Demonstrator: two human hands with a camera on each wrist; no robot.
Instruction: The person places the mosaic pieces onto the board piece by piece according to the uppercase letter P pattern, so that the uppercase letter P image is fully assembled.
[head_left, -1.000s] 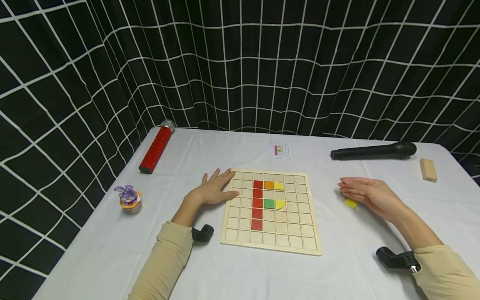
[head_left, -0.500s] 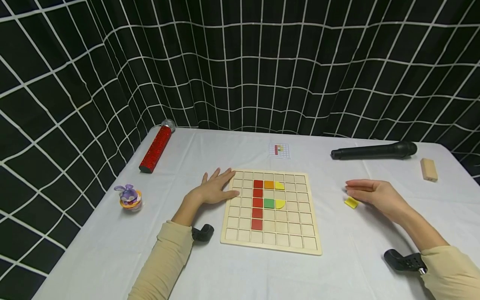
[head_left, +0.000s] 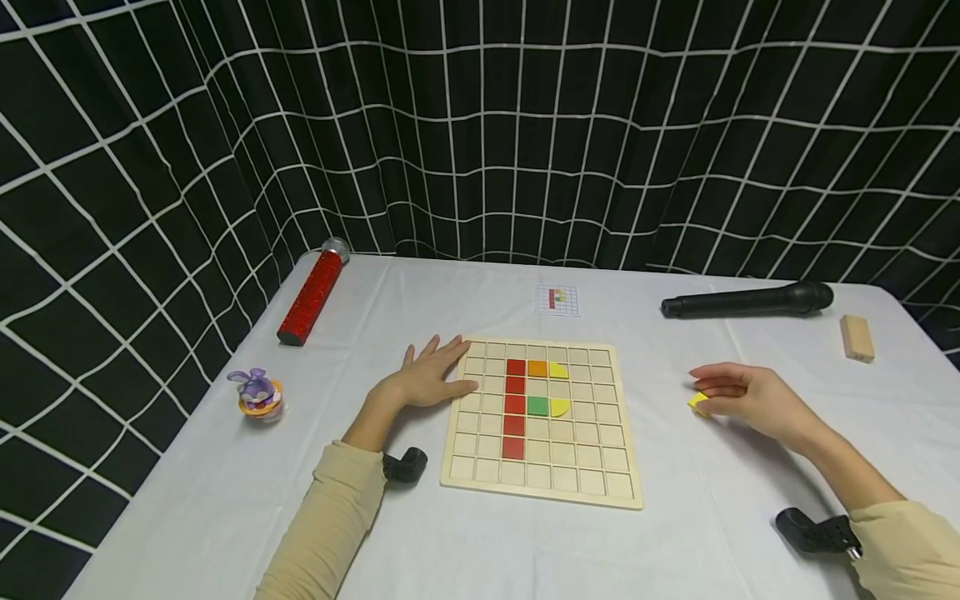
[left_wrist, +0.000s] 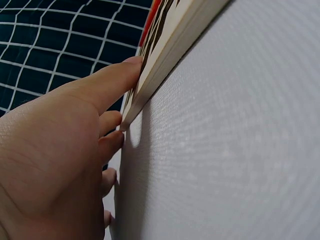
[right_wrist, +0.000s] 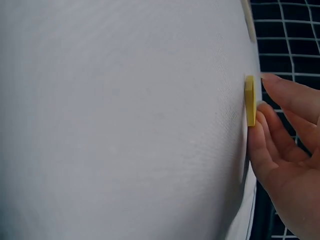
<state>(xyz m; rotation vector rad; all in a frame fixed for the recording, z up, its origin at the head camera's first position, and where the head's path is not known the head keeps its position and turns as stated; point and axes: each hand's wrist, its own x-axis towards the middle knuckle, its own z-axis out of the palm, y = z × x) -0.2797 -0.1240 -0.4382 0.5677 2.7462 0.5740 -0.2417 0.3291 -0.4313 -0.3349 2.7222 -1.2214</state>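
A wooden grid board [head_left: 543,492] lies mid-table, bearing a column of several red tiles [head_left: 514,404], an orange tile [head_left: 537,368], a green tile [head_left: 537,406] and two yellow rounded tiles [head_left: 559,407]. My left hand [head_left: 429,381] rests at the board's upper left, fingers spread, with the thumb over its edge in the left wrist view. To the board's right, my right hand [head_left: 757,400] is low over a small yellow tile [right_wrist: 250,100] on the cloth. The thumb partly covers this tile in the head view; the other fingers are bent loosely above it.
Behind the board lies a printed pattern card [head_left: 557,300]. A black microphone [head_left: 746,300] and a wooden block [head_left: 857,338] are at the back right. On the left are a red glittery microphone [head_left: 313,297] and a purple rabbit figure [head_left: 257,393].
The right hand first drew back off the yellow tile, uncovering it. Then its thumb came down over the tile, covering part of it. The left hand stays on the board.
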